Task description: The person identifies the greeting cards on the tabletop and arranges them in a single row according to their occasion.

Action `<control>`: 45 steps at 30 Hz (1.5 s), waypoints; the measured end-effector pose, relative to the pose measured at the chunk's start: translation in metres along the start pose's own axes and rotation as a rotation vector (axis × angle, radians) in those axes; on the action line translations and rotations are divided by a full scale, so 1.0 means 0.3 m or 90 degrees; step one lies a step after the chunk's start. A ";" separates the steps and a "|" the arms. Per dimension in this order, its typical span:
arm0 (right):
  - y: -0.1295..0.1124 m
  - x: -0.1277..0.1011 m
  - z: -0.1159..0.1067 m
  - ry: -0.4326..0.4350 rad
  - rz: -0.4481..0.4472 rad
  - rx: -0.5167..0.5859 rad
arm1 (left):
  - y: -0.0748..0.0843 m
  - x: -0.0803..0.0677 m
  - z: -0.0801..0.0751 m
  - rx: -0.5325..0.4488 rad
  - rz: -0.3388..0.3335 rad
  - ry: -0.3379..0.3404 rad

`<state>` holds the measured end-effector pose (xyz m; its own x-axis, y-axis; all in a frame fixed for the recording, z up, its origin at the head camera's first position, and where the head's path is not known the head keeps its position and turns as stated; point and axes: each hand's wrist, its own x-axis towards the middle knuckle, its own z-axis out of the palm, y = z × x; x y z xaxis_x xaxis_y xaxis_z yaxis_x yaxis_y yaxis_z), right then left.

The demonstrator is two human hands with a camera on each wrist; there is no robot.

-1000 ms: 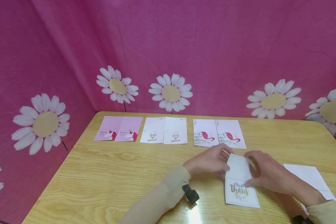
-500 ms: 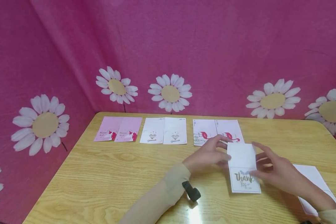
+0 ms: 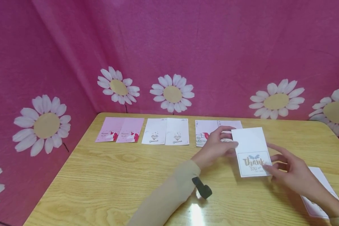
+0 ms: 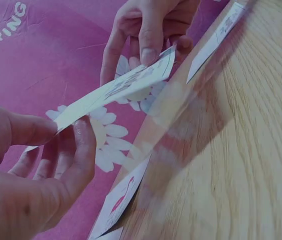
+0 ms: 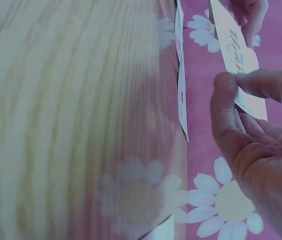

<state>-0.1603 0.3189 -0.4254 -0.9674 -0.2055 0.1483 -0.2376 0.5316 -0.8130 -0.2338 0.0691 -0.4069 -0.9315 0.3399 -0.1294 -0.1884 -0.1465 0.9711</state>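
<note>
A white thank-you card with gold lettering hangs above the table, tilted, held between both hands. My left hand pinches its left edge, thumb on top and fingers beneath, as the left wrist view shows. At the lower right edge, my right hand pinches the card with the thumb on the printed face. Behind the left hand lie two flamingo cards, partly covered by the hand and the held card. Another white card lies on the table by the right forearm, which hides part of it.
Along the far side of the wooden table lie two pink cards and two diamond cards, each pair side by side. A pink cloth printed with large daisies hangs behind the table.
Both hands have lifted the thank-you card off the table and carried it away from me and slightly right. The flamingo cards are now more covered. The other cards stay put.
</note>
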 end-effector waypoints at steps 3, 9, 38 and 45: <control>0.003 0.005 -0.016 0.017 0.039 0.031 | 0.001 0.015 0.019 -0.014 -0.006 0.012; 0.019 0.023 -0.059 0.050 0.040 0.230 | -0.016 0.036 0.051 -0.036 -0.012 0.007; 0.168 0.176 -0.185 0.047 0.213 0.030 | -0.032 0.275 0.202 0.820 0.056 -0.031; 0.199 0.212 -0.187 0.012 0.213 -0.093 | -0.031 0.306 0.236 0.938 0.065 0.002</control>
<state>-0.2408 0.3837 -0.4328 -0.9947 0.0140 -0.1017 0.0841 0.6786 -0.7297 -0.2954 0.1674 -0.4137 -0.9218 0.3848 -0.0481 0.3543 0.8861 0.2987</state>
